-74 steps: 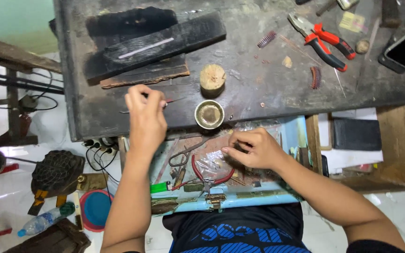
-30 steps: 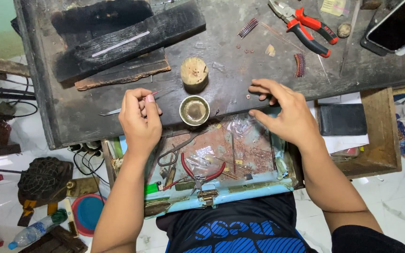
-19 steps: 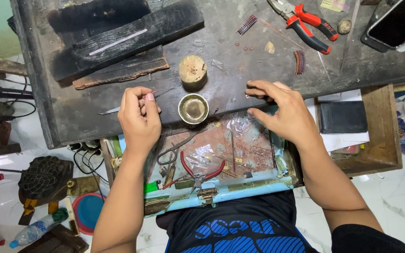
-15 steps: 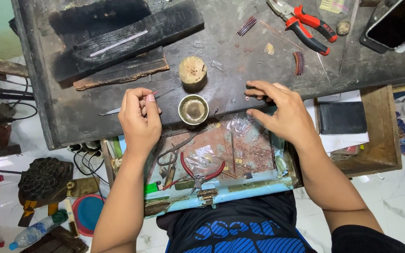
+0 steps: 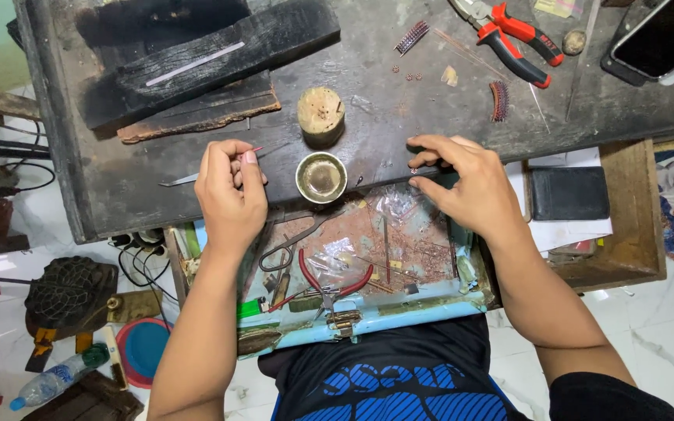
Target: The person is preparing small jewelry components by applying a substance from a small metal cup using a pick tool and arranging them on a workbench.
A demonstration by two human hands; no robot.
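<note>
1. The dark, scarred wooden workbench fills the upper view; a charred black wood block lies at its far left.
2. The left hand pinches thin metal tweezers at the bench's near edge, fingers closed on them.
3. The right hand rests at the edge, thumb and forefinger drawn together around a tiny reddish ring; whether they touch it is unclear.
4. Between the hands sit a small round brass bowl and a short wooden cylinder.
5. An open pale-blue drawer below holds red-handled pliers.
6. White marble floor surrounds the bench.
</note>
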